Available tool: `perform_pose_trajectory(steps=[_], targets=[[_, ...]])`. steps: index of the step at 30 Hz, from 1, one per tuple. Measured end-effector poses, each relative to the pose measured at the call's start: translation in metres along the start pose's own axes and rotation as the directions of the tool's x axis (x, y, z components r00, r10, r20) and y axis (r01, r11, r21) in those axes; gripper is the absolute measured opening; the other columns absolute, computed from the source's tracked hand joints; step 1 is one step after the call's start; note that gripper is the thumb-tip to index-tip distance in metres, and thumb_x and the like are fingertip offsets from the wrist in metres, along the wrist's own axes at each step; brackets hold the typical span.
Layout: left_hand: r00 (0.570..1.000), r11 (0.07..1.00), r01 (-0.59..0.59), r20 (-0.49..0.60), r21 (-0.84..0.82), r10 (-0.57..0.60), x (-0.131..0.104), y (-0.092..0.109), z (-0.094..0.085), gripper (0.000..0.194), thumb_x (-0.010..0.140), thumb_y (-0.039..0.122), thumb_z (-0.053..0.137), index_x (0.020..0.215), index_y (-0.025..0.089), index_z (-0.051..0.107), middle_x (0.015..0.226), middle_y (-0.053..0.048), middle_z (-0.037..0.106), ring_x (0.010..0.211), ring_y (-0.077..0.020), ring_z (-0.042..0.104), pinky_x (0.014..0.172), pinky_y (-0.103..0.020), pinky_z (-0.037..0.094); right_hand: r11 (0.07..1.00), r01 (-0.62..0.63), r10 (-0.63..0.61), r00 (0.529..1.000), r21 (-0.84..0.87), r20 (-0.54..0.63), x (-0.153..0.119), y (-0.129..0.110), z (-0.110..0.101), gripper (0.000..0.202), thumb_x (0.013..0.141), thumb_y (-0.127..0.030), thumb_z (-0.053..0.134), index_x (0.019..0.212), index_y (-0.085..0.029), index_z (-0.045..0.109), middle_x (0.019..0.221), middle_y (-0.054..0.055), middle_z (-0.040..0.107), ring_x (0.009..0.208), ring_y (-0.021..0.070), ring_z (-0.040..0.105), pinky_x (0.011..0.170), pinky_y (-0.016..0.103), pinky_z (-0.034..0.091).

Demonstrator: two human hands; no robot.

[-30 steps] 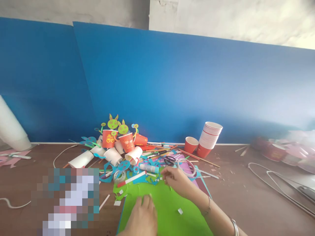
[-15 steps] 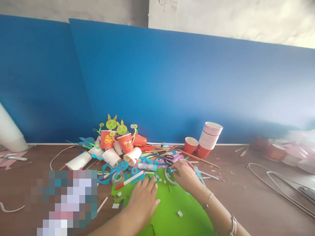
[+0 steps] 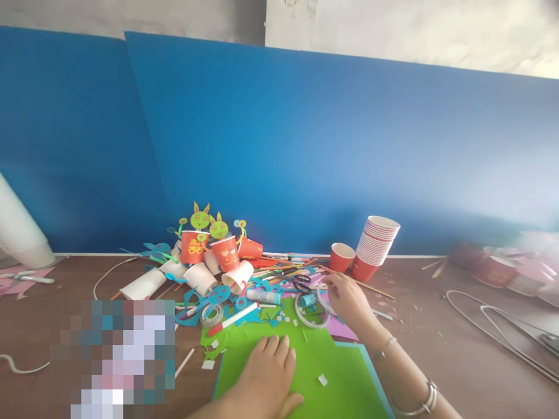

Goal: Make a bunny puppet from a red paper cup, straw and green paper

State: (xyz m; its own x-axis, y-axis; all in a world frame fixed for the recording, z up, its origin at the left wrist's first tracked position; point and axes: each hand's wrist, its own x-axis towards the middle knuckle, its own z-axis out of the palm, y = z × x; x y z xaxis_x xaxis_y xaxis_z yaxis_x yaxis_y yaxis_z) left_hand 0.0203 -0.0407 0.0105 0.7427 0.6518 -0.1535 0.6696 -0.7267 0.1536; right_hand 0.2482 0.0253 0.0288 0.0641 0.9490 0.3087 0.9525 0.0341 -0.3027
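My left hand [image 3: 271, 369] lies flat on a green paper sheet [image 3: 334, 387], its fingers stretched forward. A blue sheet [image 3: 365, 359] shows under the green one's right edge. Farther forward, my right hand [image 3: 350, 297] bends its fingers over a clear tape roll [image 3: 322, 302], which the hand partly covers. Left of it lies another tape roll [image 3: 299, 314], with a light blue cap [image 3: 308, 300] inside its ring. Black-handled scissors [image 3: 301, 283] rest just beyond. Under the right wrist is purple paper [image 3: 343, 330].
Paper-cup figures with green rabbit heads [image 3: 200, 219] and white cups [image 3: 201, 279] crowd the back left. A red marker [image 3: 233, 319] lies across scraps. A cup stack [image 3: 376, 247] stands by the blue partition [image 3: 305, 145]. Cables [image 3: 493, 326] run at right.
My right hand has moved right, off the left tape roll and its blue cap, onto the other roll. My left hand has slid slightly right and nearer; more blue and purple paper shows.
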Motion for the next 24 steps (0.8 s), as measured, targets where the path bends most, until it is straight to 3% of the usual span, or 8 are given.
perform_pose_trajectory(steps=[2,6,10,13,15,18,21,24], targets=[[1.000,1.000,-0.021,0.017,-0.020,0.021,-0.001,-0.003,-0.001,0.070,0.085,0.058,0.044,0.134,0.008,0.043,0.140,-0.020,0.043,0.125,-0.0363,0.041,0.103,-0.050,0.032,0.997,-0.068,0.068,0.998,-0.032,0.007,0.004,0.010,-0.006,0.029,0.082,-0.010,0.040,0.095,-0.018,0.065,0.100,0.008,0.067,0.092,0.0223,0.060,0.076,0.030,0.041],[0.997,0.996,-0.070,0.037,-0.060,0.072,-0.002,-0.012,0.000,0.082,0.075,0.063,0.053,0.136,0.009,0.040,0.142,-0.020,0.041,0.127,-0.0365,0.039,0.105,-0.052,0.029,0.990,-0.112,0.122,0.984,-0.086,0.129,0.005,0.020,-0.011,0.027,0.078,-0.009,0.043,0.086,-0.020,0.067,0.088,0.007,0.070,0.078,0.0226,0.063,0.063,0.028,0.038],[0.981,0.987,-0.115,0.144,-0.109,0.130,-0.006,-0.024,-0.002,0.085,0.073,0.048,0.065,0.142,0.012,0.029,0.149,-0.020,0.027,0.136,-0.0342,0.026,0.109,-0.053,0.023,0.991,-0.074,0.094,0.976,-0.109,0.195,0.001,0.015,-0.009,0.025,0.080,-0.011,0.043,0.078,-0.019,0.066,0.079,0.009,0.070,0.071,0.0222,0.062,0.058,0.028,0.033],[0.974,0.976,-0.143,0.154,-0.162,0.168,-0.013,-0.030,-0.008,0.088,0.071,0.035,0.070,0.144,0.016,0.025,0.152,-0.018,0.019,0.139,-0.0314,0.018,0.111,-0.053,0.016,0.993,-0.030,0.059,0.963,-0.113,0.263,-0.002,0.007,-0.007,0.017,0.082,-0.024,0.049,0.074,-0.019,0.063,0.072,0.007,0.068,0.067,0.0218,0.061,0.056,0.027,0.032],[0.973,0.971,-0.140,0.154,-0.194,0.171,-0.016,-0.031,-0.012,0.088,0.070,0.036,0.070,0.144,0.017,0.025,0.152,-0.018,0.019,0.139,-0.0316,0.016,0.111,-0.053,0.014,0.993,-0.012,0.048,0.953,-0.120,0.299,-0.004,0.002,-0.006,0.010,0.078,-0.026,0.054,0.077,-0.019,0.062,0.076,0.007,0.068,0.070,0.0220,0.061,0.057,0.026,0.032],[0.972,0.966,-0.136,0.157,-0.221,0.173,-0.019,-0.027,-0.017,0.086,0.073,0.050,0.065,0.143,0.016,0.029,0.151,-0.019,0.020,0.139,-0.0333,0.016,0.111,-0.055,0.011,0.988,0.012,0.038,0.943,-0.151,0.330,-0.006,-0.004,-0.006,0.011,0.074,-0.014,0.052,0.078,-0.019,0.061,0.078,0.006,0.068,0.072,0.0216,0.062,0.059,0.026,0.032],[0.984,0.966,-0.138,0.084,-0.219,0.160,-0.018,-0.019,-0.019,0.081,0.075,0.062,0.056,0.139,0.016,0.036,0.149,-0.019,0.029,0.137,-0.0348,0.024,0.111,-0.055,0.014,0.981,0.031,0.035,0.942,-0.191,0.333,-0.007,-0.010,-0.008,0.018,0.071,-0.007,0.048,0.079,-0.018,0.059,0.079,0.007,0.068,0.074,0.0221,0.062,0.060,0.026,0.031],[0.995,0.985,-0.099,-0.047,-0.142,0.093,-0.014,-0.015,-0.025,0.052,0.086,0.053,0.047,0.123,0.018,0.055,0.133,-0.015,0.053,0.124,-0.0316,0.046,0.107,-0.052,0.027,0.973,0.038,0.041,0.942,-0.227,0.333,-0.007,-0.016,-0.010,0.019,0.070,-0.006,0.047,0.080,-0.018,0.060,0.082,0.008,0.068,0.077,0.0228,0.062,0.061,0.027,0.032]])
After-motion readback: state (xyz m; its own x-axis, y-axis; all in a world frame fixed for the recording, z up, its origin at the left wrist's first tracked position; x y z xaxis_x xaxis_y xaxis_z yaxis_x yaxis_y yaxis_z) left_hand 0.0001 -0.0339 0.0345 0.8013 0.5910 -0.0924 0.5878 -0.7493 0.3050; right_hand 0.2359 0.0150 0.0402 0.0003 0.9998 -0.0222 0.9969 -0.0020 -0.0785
